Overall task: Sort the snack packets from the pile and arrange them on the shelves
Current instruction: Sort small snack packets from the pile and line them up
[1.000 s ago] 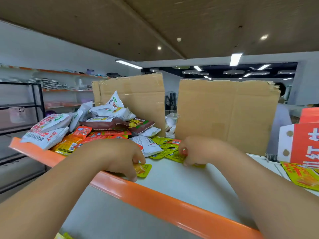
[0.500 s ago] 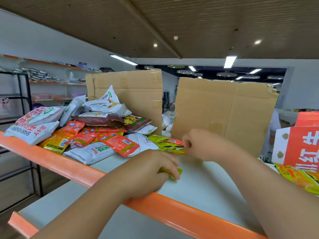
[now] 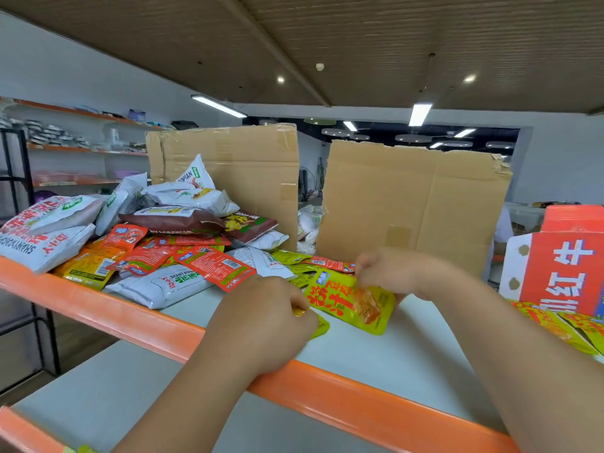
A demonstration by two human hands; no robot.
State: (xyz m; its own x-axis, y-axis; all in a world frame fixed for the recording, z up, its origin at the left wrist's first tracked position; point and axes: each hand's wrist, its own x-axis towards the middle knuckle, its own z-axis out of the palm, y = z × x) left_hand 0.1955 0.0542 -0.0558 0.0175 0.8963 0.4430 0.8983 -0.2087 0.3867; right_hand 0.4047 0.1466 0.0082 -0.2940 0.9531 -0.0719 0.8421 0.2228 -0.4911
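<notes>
— So, what is that shelf (image 3: 359,400) made of?

— Flat pale board, smooth and matte, with a glossy orange lip rounded along its front edge. At the back stand two pieces of brown cardboard. The left sheet (image 3: 228,178) is taped and creased, and the right sheet (image 3: 415,207) is torn ragged along its top.

— And the pile (image 3: 157,243)?

— It's heaped on the left part of the shelf, up against the left sheet. There are puffy white pillow bags on the outside and on top, and a dark brown bag across the middle. Flat, shiny orange-red and yellow sachets are fanned out at the front. A red-and-white carton (image 3: 562,259) printed with big characters stands at the right end. More flat yellow sachets (image 3: 562,328) lie in front of it.

— The hands?

— Both are over the bare board, just right of the pile. The right hand (image 3: 395,273) has its fingers bent and is pinching the upper edge of a yellow packet (image 3: 349,299). That one is flat, glossy and rectangular with rounded corners, printed with red characters and an orange food picture. The left hand (image 3: 264,318) is curled knuckles-up, its fingertips closed on a smaller yellow sachet (image 3: 322,326). Only a corner of that one shows.
</notes>
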